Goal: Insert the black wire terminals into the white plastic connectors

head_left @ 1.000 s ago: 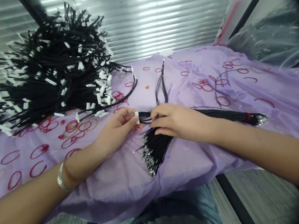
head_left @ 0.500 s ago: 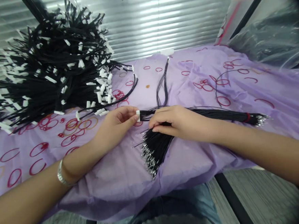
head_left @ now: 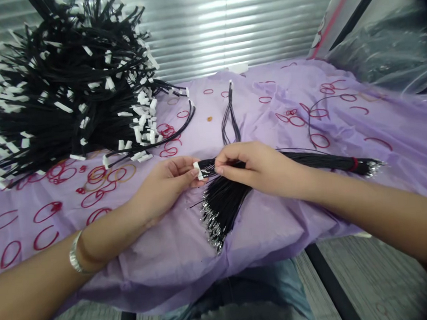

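Observation:
My left hand (head_left: pixel 174 182) pinches a white plastic connector (head_left: pixel 198 171) between thumb and fingers. Black wires run from its right side toward my right hand (head_left: pixel 248 165). The fingertips of that hand are pinched together on a wire close to the connector; the wire's tip is hidden. Below my right hand, a loose fan of black wires (head_left: pixel 226 205) with bare silvery metal terminals (head_left: pixel 211 228) lies on the purple cloth (head_left: pixel 262 225). Another wire bundle (head_left: pixel 316 159), tied by a red band (head_left: pixel 355 163), stretches out under my right forearm.
A large heap of black wires with white connectors (head_left: pixel 73 92) rises at the left. Red rubber bands (head_left: pixel 47 210) are scattered across the cloth. A looped wire harness (head_left: pixel 228 115) lies behind my hands. Clear plastic bagging (head_left: pixel 396 54) stands at the right, and blinds (head_left: pixel 219 28) are behind.
The connector has tilted and turned in my left hand, showing more of its face. My right hand's fingertips have drawn closer together near it. The view has shifted slightly.

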A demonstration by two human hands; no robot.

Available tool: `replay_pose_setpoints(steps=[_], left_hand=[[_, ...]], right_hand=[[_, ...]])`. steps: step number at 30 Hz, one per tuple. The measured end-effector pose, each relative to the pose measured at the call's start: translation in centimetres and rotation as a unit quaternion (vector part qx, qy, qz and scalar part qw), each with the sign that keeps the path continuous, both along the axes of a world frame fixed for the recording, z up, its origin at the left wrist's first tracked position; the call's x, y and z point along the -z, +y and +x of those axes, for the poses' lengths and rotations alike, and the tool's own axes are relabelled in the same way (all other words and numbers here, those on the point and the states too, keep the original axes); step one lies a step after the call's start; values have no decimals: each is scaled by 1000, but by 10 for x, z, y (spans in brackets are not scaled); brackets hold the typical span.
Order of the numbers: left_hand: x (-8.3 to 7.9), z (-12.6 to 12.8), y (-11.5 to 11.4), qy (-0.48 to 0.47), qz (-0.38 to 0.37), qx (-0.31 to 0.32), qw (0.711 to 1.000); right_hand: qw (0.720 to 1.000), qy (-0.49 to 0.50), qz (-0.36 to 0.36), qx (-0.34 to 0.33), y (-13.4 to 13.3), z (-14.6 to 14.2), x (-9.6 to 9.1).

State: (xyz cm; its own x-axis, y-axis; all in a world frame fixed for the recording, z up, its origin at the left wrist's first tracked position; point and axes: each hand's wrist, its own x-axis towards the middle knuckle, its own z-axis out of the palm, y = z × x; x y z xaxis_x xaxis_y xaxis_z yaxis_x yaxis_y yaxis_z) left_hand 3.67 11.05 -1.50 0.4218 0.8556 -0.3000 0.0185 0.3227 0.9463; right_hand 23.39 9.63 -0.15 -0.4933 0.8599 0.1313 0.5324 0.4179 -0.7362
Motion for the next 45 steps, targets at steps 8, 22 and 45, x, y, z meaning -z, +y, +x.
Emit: replay_pose_setpoints(steps=[8, 22, 45], left_hand=[[1, -1, -1, 21, 14, 14, 1000], [1, 0, 0, 23, 8, 1, 1000], [5, -2, 1, 73, 38, 17, 996]], right_hand=[[999, -10, -11, 34, 4, 2, -4], [993, -70, 43, 82, 3, -4, 0], [991, -94, 57, 70, 1, -8, 4]])
